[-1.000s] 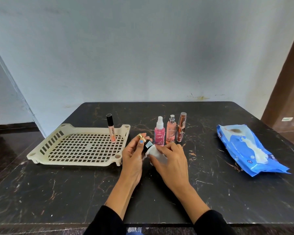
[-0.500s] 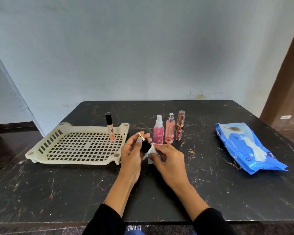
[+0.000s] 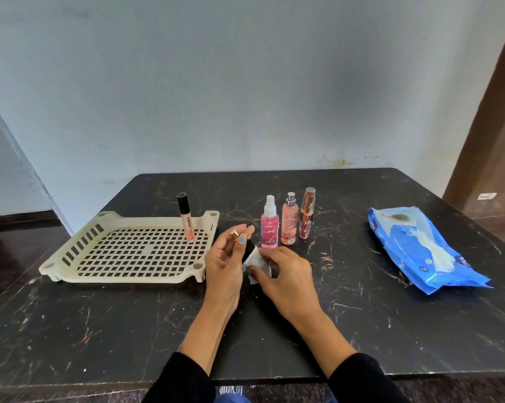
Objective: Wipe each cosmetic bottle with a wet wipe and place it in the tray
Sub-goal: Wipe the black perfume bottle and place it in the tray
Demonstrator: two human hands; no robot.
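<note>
since earlier, wipe slid down the bottle; left hand pinches its cap end, right hand grips wipe; wet surface risks slippage.

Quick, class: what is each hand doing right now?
Left hand: holds the small black bottle with a gold cap.
Right hand: pinches the wet wipe.

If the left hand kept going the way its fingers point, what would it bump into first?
The left hand points up and away, slightly right. It would probably meet the pink spray bottle first, standing just beyond its fingertips; depth is hard to judge, so it might slip past on the bottle's left.
</note>
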